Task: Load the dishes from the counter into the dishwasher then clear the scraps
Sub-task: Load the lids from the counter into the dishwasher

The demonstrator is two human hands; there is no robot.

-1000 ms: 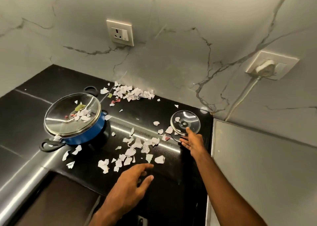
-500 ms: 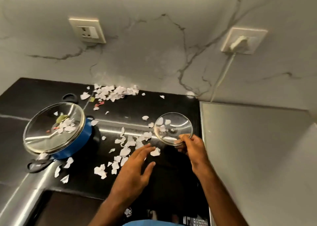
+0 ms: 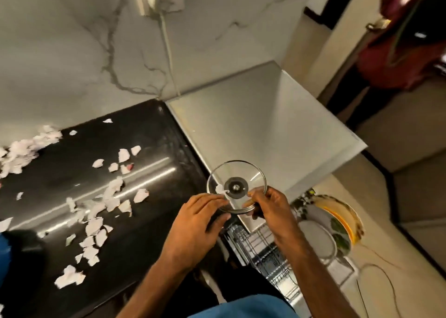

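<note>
**Q:** What lies nearest the viewer?
**A:** Blue cloth (image 3: 241,305) at the bottom edge, with two bare forearms reaching forward from it. The right hand (image 3: 272,209) has its fingers curled round the near-right rim of the glass lid (image 3: 251,175) and grips it. The left hand (image 3: 195,223) has its fingers stretched out to the near-left rim; whether it grips or only touches cannot be told.

**Q:** Where is the lid, and how is it made?
**A:** It is held in the air, tilted, above the near corner of the grey top (image 3: 253,124). It is round clear glass with a metal-banded rim and a dark central disc with a screw. One white stuck scrap (image 3: 219,188) clings beside the disc.

**Q:** What lies around it?
**A:** Below and to the right is a wire dishwasher rack (image 3: 263,252), partly hidden by the right forearm and that corner. It holds an upright white plate (image 3: 316,238) and a yellow-rimmed plate (image 3: 347,218) with a leaf pattern. To the left is the glossy black counter (image 3: 149,139), strewn with torn, irregular paper scraps (image 3: 96,223). They are mostly white and lie heaped thickest by the wall.

**Q:** And beyond?
**A:** The grey top is matt, flat and rectangular, and it abuts the counter. Behind it is a veined marble wall (image 3: 60,52) and a white socket (image 3: 176,1) with a plug in it. Its cable (image 3: 169,52) runs down to the joint. At far right stands a blurred person (image 3: 405,47) in dark red.
</note>
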